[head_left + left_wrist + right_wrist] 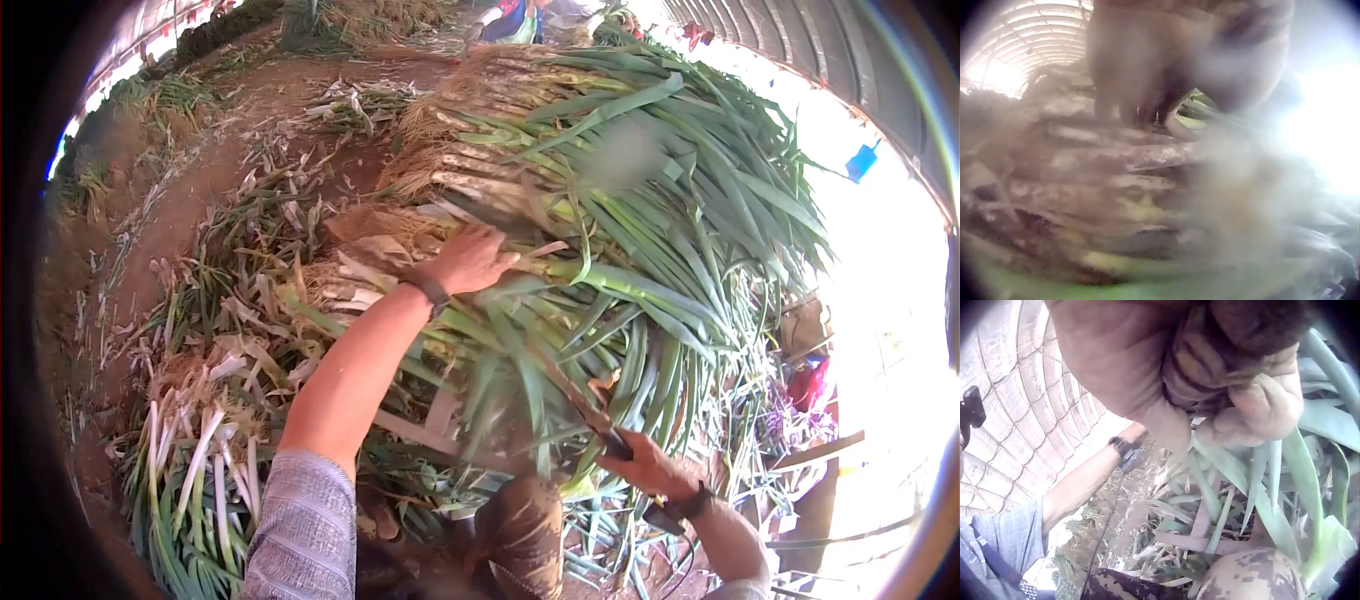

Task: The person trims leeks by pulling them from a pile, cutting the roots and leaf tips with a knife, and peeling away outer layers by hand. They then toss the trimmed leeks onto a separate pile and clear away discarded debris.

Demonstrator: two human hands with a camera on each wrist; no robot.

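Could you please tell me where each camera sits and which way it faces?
Head: worn on the head, looking forward and down at the leek pile. It shows both arms, the left hand resting on the pile and the right hand gripping a tool.
Left wrist: looks along the hand at blurred stalks and shows its fingers.
Right wrist: looks past the fist at leaves and shows the left forearm and a knee.
Shared: the head and right wrist views both show the left forearm's wristband.

Left hand (468, 258) flat, right hand (650, 466) clenched
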